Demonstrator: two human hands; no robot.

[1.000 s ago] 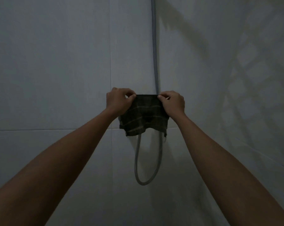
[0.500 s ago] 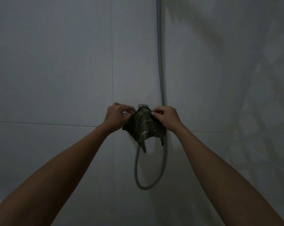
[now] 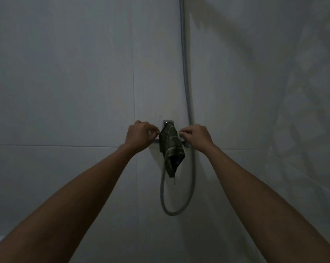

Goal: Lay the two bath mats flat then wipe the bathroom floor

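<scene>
A small dark cloth (image 3: 171,149) with pale stripes hangs draped over the metal tap (image 3: 167,122) on the far tiled wall (image 3: 65,82), its lower corner tapering to a point with a loose thread below. It sits between the two hands. The left hand (image 3: 140,134) is curled just to the left of the cloth, fingertips close to its upper edge; the right hand (image 3: 195,135) is curled just to the right, fingers bent near the tap's right end. Whether either hand pinches the cloth or only rests beside it on the tap cannot be told, as the light is dim and the fingertips are bunched. Behind, a grey shower hose (image 3: 185,73) runs down the wall and loops below the cloth.

The cloth looks thin, light and limp: it folds over itself, hangs straight down and keeps no shape. It will likely bunch in the hand and slide freely off the smooth metal, so a light pull should lift it. If damp it would cling and weigh a little more; that cannot be judged here. The best hold is probably the upper fold where it crosses the tap, pinched at both sides, or gathered whole in one hand for wiping. The mats and the floor are out of view.
</scene>
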